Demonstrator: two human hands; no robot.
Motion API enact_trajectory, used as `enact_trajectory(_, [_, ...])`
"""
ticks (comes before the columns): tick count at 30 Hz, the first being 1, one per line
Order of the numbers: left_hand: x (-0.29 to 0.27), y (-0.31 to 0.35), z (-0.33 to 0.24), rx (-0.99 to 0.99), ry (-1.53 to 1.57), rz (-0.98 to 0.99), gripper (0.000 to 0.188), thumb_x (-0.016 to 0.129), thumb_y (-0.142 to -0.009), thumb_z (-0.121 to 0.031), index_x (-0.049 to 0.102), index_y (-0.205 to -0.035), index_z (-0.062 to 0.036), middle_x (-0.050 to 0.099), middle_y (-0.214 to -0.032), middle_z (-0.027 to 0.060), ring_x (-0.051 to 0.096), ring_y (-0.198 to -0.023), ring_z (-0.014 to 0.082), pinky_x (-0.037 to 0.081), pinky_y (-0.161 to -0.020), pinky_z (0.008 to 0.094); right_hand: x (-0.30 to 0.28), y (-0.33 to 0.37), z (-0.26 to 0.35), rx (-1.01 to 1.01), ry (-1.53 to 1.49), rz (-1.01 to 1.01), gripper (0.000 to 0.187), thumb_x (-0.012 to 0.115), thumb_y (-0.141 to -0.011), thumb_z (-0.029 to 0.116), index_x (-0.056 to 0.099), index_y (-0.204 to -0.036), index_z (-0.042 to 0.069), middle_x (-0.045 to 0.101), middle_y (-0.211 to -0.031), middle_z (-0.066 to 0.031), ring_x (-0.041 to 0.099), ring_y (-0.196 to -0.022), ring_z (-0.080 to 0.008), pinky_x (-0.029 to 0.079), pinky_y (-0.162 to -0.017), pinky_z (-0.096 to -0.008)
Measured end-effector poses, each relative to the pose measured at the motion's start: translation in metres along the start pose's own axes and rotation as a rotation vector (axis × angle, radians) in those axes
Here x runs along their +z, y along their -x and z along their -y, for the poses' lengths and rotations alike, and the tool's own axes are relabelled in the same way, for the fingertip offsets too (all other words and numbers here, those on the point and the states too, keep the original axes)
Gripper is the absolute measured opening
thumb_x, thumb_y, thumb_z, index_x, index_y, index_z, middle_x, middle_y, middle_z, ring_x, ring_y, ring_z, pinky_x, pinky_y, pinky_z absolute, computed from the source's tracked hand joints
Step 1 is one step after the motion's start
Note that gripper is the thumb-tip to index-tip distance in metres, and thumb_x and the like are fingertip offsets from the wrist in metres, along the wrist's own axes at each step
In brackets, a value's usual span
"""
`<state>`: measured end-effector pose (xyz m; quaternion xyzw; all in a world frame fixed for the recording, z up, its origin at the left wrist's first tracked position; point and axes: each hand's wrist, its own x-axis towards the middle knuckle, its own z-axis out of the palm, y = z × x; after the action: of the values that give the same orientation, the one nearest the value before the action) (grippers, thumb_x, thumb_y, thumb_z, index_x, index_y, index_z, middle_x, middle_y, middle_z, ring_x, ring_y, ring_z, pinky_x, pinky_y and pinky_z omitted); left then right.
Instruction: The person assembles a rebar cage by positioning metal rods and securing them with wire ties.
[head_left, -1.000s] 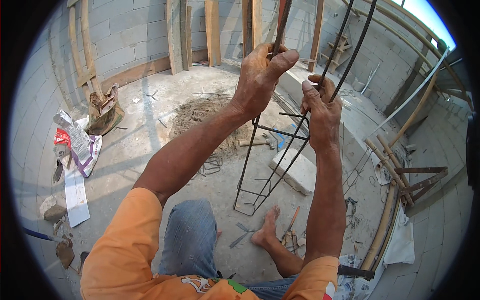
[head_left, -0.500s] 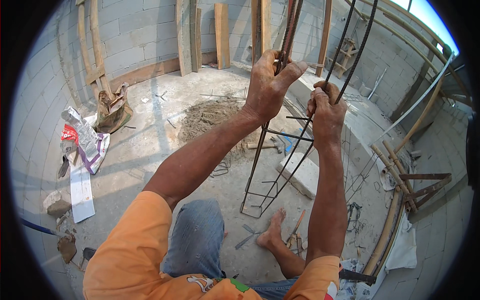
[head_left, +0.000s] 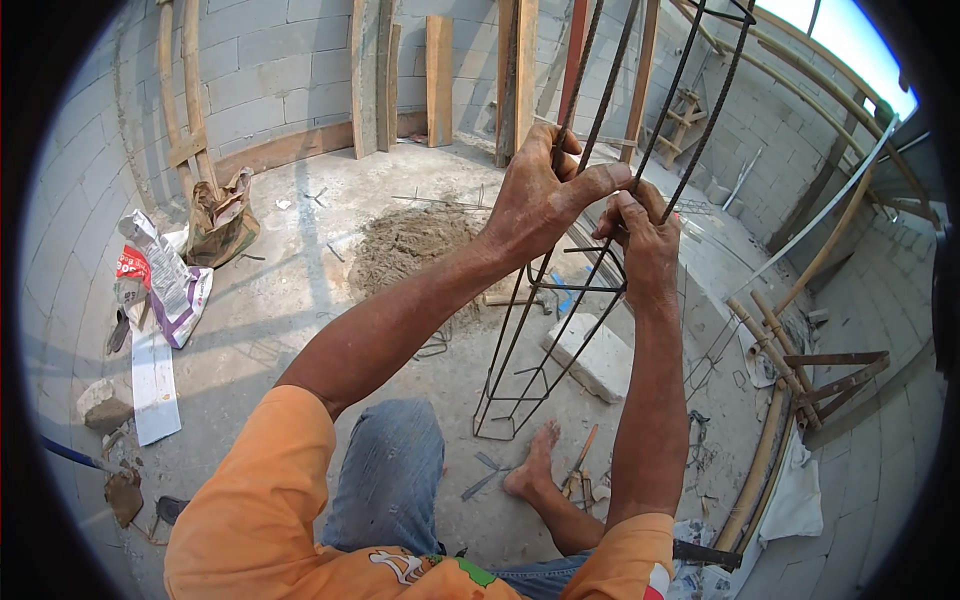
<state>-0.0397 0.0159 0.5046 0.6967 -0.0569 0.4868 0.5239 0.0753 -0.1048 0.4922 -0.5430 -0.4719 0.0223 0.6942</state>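
Observation:
A tall, narrow rebar cage (head_left: pixel 585 287) stands upright and slightly tilted before me, its foot on the concrete floor. Square stirrups tie its long ribbed bars together. My left hand (head_left: pixel 545 195) is closed round the bars on the cage's left side, with the thumb stretched toward the right. Just beside it, my right hand (head_left: pixel 645 235) has its fingers bent round the bars on the right. The two hands nearly touch, and they partly hide the bars between them. Whether the fingertips also pinch something small, such as tie wire, cannot be made out.
Behind the cage lie a heap of wet mortar (head_left: pixel 415 245) and a pale block (head_left: pixel 590 355). A bare foot (head_left: pixel 537 465) rests near the cage's base. Bags (head_left: pixel 165 280) lie at left, planks (head_left: pixel 438 80) lean on the far wall, and bamboo poles (head_left: pixel 765 470) lie at right.
My hands have come closer together, the left thumb now reaching the right hand. The cage has turned a little and its foot has shifted slightly left; a stirrup shows at the upper edge.

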Motion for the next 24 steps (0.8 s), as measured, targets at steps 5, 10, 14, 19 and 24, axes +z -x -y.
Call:
enact_trajectory(5, [0.005,0.006,-0.011,-0.037,0.018,0.047,0.073,0.073,-0.075,-0.055,0.047,-0.107,0.0059,0.049,-0.084,0.0073,0.052,-0.074,0.0134,0.048,-0.066,0.0269,-0.008,0.002,0.004,0.061,-0.068,0.028,0.022,0.050,-0.098,0.013,0.057,-0.112,-0.003,0.058,-0.079,-0.0047,0.061,-0.068,-0.0134,0.055,-0.067,-0.0291])
enact_trajectory(10, [0.014,0.007,-0.014,-0.020,0.047,0.077,0.080,0.078,-0.069,-0.060,0.047,-0.105,0.0046,0.047,-0.082,0.0055,0.052,-0.075,0.0128,0.049,-0.063,0.0234,-0.017,0.002,0.004,0.058,-0.087,0.028,0.024,0.049,-0.099,0.013,0.058,-0.115,-0.003,0.063,-0.085,-0.0076,0.065,-0.073,-0.0155,0.056,-0.069,-0.0291])
enact_trajectory(14, [0.020,0.004,-0.015,0.101,0.013,0.046,0.079,0.077,-0.071,-0.055,0.045,-0.107,0.0085,0.049,-0.073,0.0051,0.055,-0.060,0.0107,0.047,-0.046,0.0214,-0.018,0.005,0.015,0.059,-0.083,0.000,0.024,0.048,-0.099,0.012,0.058,-0.116,-0.002,0.065,-0.087,-0.0086,0.066,-0.075,-0.0158,0.057,-0.070,-0.0292])
enact_trajectory(19, [0.020,0.003,-0.019,-0.058,0.092,0.086,0.065,0.077,-0.074,-0.046,0.047,-0.104,0.0027,0.045,-0.081,0.0032,0.047,-0.075,0.0108,0.043,-0.064,0.0226,-0.022,0.006,0.007,0.061,-0.039,0.011,0.022,0.047,-0.100,0.011,0.057,-0.115,-0.001,0.060,-0.077,-0.0041,0.063,-0.071,-0.0129,0.055,-0.067,-0.0275])
enact_trajectory(24, [0.025,-0.011,-0.005,-0.060,0.160,0.058,0.052,0.069,-0.082,-0.029,0.050,-0.117,0.0045,0.049,-0.080,0.0015,0.048,-0.070,0.0080,0.042,-0.059,0.0229,-0.022,0.006,0.004,0.014,0.022,-0.100,0.021,0.053,-0.099,0.015,0.056,-0.109,-0.003,0.057,-0.074,-0.0032,0.057,-0.065,-0.0098,0.048,-0.060,-0.0241])
